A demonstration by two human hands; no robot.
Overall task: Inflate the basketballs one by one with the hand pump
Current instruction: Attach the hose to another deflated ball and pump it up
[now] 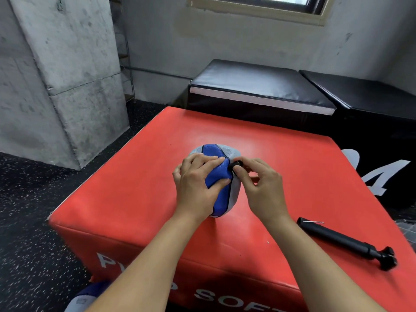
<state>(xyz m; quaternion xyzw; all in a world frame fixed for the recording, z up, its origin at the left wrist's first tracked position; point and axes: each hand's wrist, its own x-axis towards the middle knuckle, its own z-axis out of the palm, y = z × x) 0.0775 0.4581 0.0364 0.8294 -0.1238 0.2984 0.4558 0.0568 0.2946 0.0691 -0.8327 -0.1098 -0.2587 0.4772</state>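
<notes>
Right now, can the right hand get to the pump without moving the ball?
Probably yes. The pump lies free on the red box, beside the right forearm with nothing between. But the right hand is pinching a small black piece at the ball and must release first.

The basketball (219,176) under the left grip (198,185) is blue and pale grey with black seams. A small black piece (236,164) sits at the right grip (258,181). Right of it, the pump (344,243) is black. The desk (135,176) is red with white lettering; the floor (33,221) is black, white-speckled.
</notes>
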